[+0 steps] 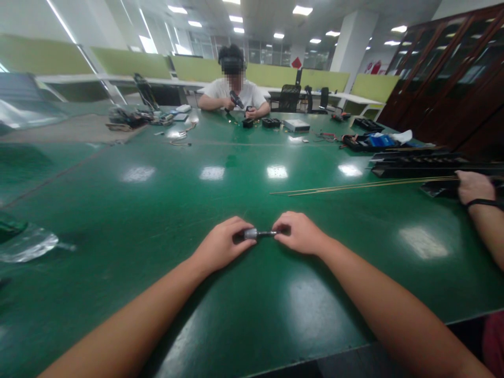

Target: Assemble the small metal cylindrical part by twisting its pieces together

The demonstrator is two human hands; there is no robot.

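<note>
My left hand [226, 242] is closed around a silver cylindrical tool with a thin dark shaft [251, 233], which lies level just above or on the green table. The tool's shaft points right, toward my right hand [300, 233]. Thumb and fingers of that hand pinch the bright tip of the shaft. Part of the cylinder is hidden inside my left palm. Whether a separate small piece sits at the tip, I cannot tell.
The green table [157, 210] reflects ceiling lights. At right another person's hand [476, 189] touches dark channel-like parts near long thin brass rods [354, 186]. Across, a person [232, 86] holds a power drill [236, 100]. Clear plastic [31, 244] lies at left.
</note>
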